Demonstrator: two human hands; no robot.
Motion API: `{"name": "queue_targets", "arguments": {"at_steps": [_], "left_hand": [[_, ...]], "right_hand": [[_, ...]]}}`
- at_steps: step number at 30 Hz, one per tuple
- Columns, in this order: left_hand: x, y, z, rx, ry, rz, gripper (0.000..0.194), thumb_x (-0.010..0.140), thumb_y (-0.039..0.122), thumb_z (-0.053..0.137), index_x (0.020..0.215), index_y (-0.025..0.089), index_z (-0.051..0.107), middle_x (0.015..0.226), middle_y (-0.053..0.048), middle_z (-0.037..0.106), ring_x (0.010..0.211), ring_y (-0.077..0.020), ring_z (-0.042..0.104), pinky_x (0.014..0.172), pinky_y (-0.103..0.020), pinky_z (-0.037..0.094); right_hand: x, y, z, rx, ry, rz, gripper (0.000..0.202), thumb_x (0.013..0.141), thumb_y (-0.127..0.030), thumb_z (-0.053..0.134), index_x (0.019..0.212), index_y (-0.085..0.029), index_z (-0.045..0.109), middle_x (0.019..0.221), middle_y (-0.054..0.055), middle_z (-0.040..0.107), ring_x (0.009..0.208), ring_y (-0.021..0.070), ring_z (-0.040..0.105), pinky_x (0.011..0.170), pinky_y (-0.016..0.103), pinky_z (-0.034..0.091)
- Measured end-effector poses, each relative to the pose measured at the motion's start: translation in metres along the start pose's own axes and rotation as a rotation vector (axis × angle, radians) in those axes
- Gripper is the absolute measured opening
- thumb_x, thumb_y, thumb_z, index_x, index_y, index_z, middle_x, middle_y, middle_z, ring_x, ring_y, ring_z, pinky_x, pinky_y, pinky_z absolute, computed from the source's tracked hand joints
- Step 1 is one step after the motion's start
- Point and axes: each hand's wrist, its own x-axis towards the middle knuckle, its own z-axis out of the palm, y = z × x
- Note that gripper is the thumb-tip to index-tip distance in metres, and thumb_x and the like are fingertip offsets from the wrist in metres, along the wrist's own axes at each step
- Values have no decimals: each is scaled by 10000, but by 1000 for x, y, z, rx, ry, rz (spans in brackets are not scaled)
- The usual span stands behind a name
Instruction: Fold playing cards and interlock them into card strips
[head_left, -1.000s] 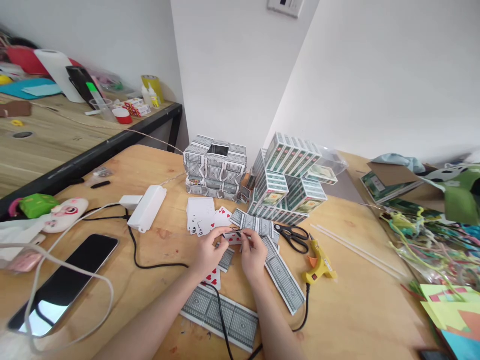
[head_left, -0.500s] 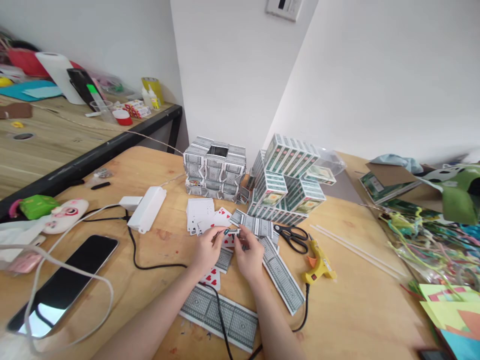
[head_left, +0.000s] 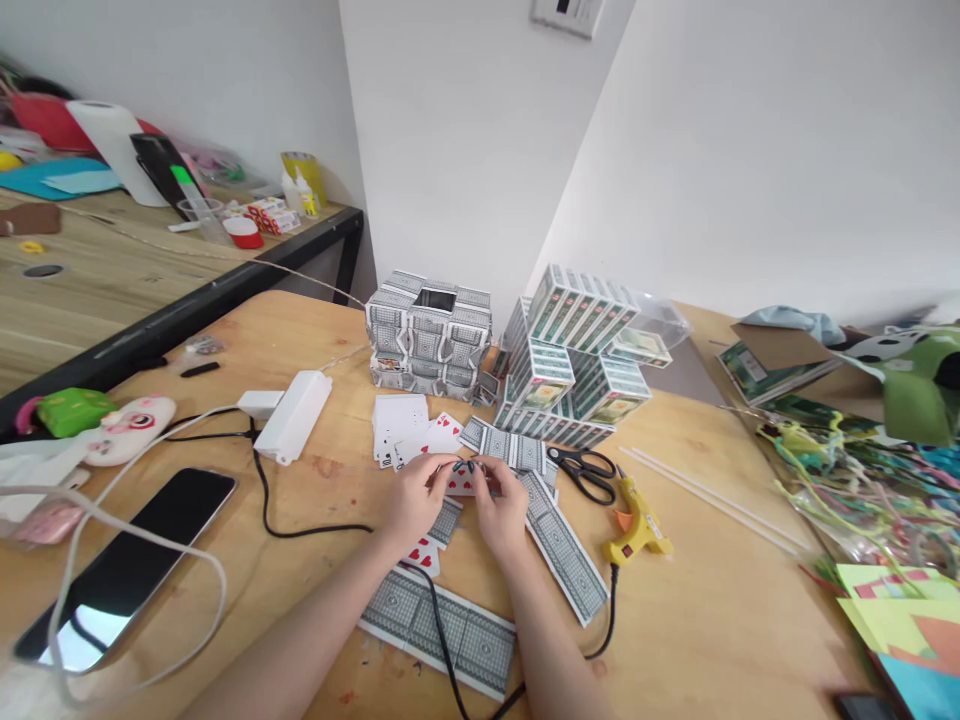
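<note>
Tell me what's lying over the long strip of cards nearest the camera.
A black cable crosses the card strip, hiding a thin line of its pattern. The left forearm cuts off the strip's left end, so what is there can't be seen.

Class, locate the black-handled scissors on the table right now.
In the head view, the scissors lie right of both hands, between the card strips and the yellow glue gun.

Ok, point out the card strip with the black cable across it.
The front strip, nearest the camera; the cable crosses only this one, not the strips by the scissors.
</note>
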Motion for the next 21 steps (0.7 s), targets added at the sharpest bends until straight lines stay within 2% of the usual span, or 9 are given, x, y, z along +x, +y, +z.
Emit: {"name": "queue_targets", "arguments": {"at_steps": [4,8,11,14,16,19,21], "left_hand": [[0,1,0,-11,10,-6,183,833,225,462,925,197,617,881,-41,682,823,-151,634,755,-278,514],[1,1,-1,-74,-16,-100,212,833,261,470,990,196,597,944,-55,672,835,-156,633,747,-279,518],[2,2,0,-154,-29,-194,267,814,291,504,1059,198,556,933,-53,668,785,-154,640,713,-279,527],[3,3,0,-244,-34,-220,284,807,288,511,1073,195,538,900,-49,666,791,-160,641,716,-281,529],[4,5,-1,-264,-46,-199,280,812,265,501,1083,205,538,946,-50,653,841,-159,629,753,-287,519],[6,6,-3,-247,-90,-139,258,807,231,502,1056,234,567,1003,-39,627,904,-158,599,795,-297,497],[6,6,-4,-246,-116,-138,224,800,233,509,1010,233,587,974,-33,629,876,-155,598,757,-287,503]], "right_hand": [[0,-1,0,13,-3,5,207,808,-271,470,897,-174,630,819,59,681,691,159,627,619,256,505],[-1,-3,0,-13,0,37,249,809,-266,450,942,-165,635,837,62,681,632,150,611,583,248,483],[-2,-1,1,-43,35,76,278,815,-279,429,951,-156,638,734,40,665,525,126,553,512,231,439],[-1,2,2,-21,62,129,308,818,-305,423,980,-150,634,678,31,647,496,124,525,484,228,414],[0,3,1,24,66,161,326,817,-326,431,1006,-152,631,761,54,668,566,144,564,526,243,437],[2,2,0,157,65,222,340,799,-358,475,1032,-160,624,971,83,665,799,192,611,679,281,471],[4,0,-1,281,33,295,347,783,-390,507,1008,-156,630,989,82,662,845,208,610,706,295,475]]}}
